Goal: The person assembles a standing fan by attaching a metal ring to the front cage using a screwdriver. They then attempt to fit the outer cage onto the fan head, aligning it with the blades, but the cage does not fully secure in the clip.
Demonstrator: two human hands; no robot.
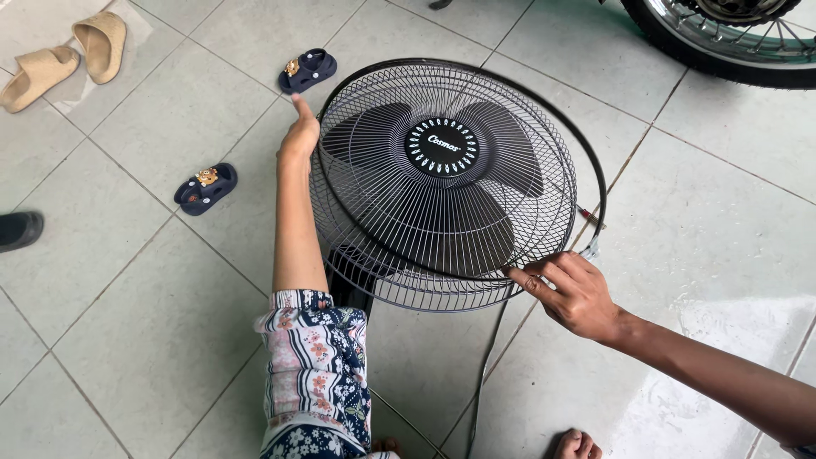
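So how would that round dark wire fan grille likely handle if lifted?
The round dark wire fan grille is thin open wire, so probably light and slightly springy. The loose black rim band may slip off. Left hand and right hand grip opposite edges, suggesting awkward width.
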